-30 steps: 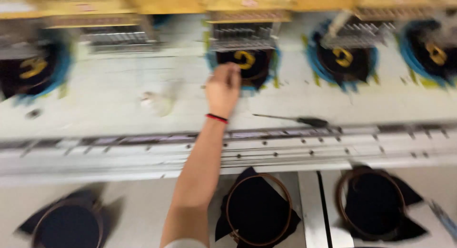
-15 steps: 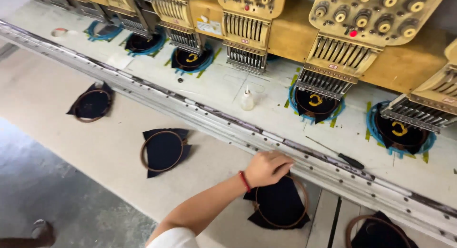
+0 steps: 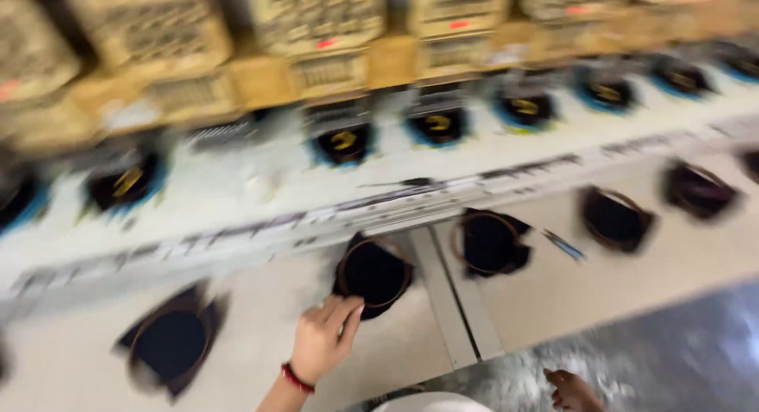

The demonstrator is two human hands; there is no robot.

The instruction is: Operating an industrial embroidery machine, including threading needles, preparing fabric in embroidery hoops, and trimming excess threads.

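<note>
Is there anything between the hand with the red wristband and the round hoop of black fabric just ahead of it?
Nothing visible: the left hand sits at the near edge of the round hoop of black fabric.

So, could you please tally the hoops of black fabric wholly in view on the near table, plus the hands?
Hoops of black fabric: 5
Hands, left hand and right hand: 2
Total: 7

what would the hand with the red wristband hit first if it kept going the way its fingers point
Most likely the hooped black fabric just ahead of the left hand. Its fingertips point up toward the hoop's near rim; the blur hides whether they already touch.
</note>
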